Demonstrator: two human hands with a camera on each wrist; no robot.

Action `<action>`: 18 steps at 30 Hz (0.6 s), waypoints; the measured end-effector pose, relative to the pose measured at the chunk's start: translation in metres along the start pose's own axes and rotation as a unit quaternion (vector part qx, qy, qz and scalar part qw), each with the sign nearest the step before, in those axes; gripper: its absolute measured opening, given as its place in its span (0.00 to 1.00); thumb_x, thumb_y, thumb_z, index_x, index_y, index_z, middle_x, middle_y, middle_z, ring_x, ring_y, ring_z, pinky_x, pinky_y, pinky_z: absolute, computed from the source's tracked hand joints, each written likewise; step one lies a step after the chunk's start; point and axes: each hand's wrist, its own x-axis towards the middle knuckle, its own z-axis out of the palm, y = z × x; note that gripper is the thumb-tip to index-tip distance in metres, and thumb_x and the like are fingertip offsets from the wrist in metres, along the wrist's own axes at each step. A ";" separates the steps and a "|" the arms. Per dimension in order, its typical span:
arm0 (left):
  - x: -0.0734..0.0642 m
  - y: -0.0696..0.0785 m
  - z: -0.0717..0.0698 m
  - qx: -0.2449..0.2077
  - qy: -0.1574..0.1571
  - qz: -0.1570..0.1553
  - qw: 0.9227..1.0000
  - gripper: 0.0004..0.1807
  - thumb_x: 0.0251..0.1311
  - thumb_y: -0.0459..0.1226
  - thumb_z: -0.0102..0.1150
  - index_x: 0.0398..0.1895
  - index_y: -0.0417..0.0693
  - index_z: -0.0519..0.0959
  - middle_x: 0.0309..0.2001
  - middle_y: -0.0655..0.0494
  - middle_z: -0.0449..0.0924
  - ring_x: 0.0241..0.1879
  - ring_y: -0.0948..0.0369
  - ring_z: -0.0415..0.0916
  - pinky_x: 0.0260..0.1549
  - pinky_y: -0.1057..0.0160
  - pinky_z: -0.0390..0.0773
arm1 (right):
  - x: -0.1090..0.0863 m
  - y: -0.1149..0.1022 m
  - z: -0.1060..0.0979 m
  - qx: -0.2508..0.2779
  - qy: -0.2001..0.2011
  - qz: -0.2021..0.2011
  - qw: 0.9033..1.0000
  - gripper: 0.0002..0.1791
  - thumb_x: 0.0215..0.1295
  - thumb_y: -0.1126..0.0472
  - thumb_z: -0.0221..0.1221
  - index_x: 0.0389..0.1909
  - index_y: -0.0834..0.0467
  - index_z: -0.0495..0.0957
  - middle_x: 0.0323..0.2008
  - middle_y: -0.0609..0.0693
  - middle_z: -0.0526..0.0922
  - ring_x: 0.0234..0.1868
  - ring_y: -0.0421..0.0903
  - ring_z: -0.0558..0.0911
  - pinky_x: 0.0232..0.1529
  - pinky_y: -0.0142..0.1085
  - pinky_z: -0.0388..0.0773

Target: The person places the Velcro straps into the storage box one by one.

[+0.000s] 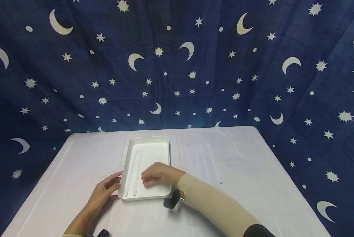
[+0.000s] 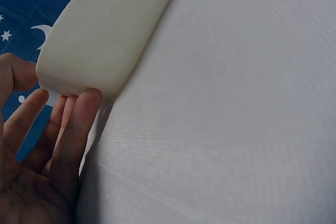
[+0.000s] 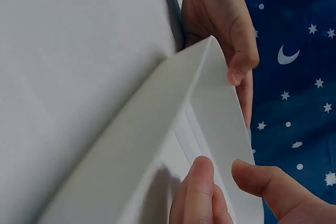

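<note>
A shallow white rectangular tray (image 1: 154, 148) lies on the table. Two long slim white sticks, the left one (image 1: 131, 174) and the right one (image 1: 138, 173), lie side by side along its left half, with small widened ends at the far side. My left hand (image 1: 103, 191) touches the tray's outer left wall near the front corner with its fingertips. Over the tray floor, just right of the sticks, hovers my right hand (image 1: 157, 174). In the right wrist view its thumb (image 3: 268, 182) stands apart from the bent fingers (image 3: 199, 192), with nothing visible between them.
Right of the tray, several faint, thin, pale sticks (image 1: 220, 182) lie on the white tablecloth (image 1: 254, 197), hard to make out against it. Behind the table hangs a dark blue curtain (image 1: 177, 42) with moons and stars. My right forearm crosses the table's front right.
</note>
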 end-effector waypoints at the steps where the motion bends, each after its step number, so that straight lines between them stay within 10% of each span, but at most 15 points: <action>1: 0.000 0.000 0.000 0.001 -0.001 0.001 1.000 0.32 0.64 0.39 0.59 0.72 0.47 0.65 0.64 0.37 0.69 0.56 0.48 0.75 0.37 0.60 0.86 | -0.002 -0.002 -0.002 -0.006 0.008 -0.002 1.000 0.11 0.54 0.76 0.65 0.40 0.71 0.83 0.35 0.60 0.88 0.37 0.48 0.88 0.41 0.31 0.86; 18: -0.001 0.000 0.002 0.025 0.006 -0.004 1.000 0.33 0.64 0.42 0.58 0.72 0.48 0.65 0.65 0.36 0.69 0.59 0.43 0.75 0.40 0.60 0.87 | -0.069 -0.025 -0.104 -0.008 0.094 0.026 0.995 0.21 0.59 0.70 0.64 0.53 0.72 0.78 0.43 0.59 0.84 0.35 0.44 0.85 0.42 0.35 0.86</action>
